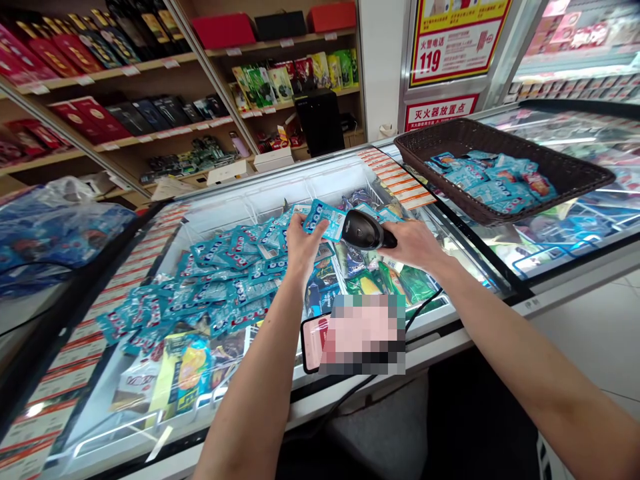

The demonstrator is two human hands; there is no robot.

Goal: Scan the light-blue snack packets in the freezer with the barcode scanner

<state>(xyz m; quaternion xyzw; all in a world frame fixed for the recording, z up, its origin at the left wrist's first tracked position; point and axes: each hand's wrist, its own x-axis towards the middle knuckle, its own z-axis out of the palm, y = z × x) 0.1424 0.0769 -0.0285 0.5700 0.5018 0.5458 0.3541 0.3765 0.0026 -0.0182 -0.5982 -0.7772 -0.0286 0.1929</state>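
Note:
Between the thumb and fingers of my left hand (303, 241) is a small blue packet (320, 217), held up above the freezer. My right hand (411, 241) is wrapped round the handle of a black barcode scanner (364, 230). The scanner's head is at the packet's right end; whether they touch I cannot tell. A large heap of similar blue packets (225, 280) spreads below and to the left of my left hand. Nearer me, a phone (314, 343) with a lit screen lies at the freezer's front edge, partly blurred over by blocks.
A dark woven basket (505, 143) with several blue packets stands on the right freezer lid. Bagged goods in blue plastic (55, 233) lie at the left. The scanner's cable (424, 308) trails toward the front rim. Shelves of bottles and boxes (135, 110) line the back.

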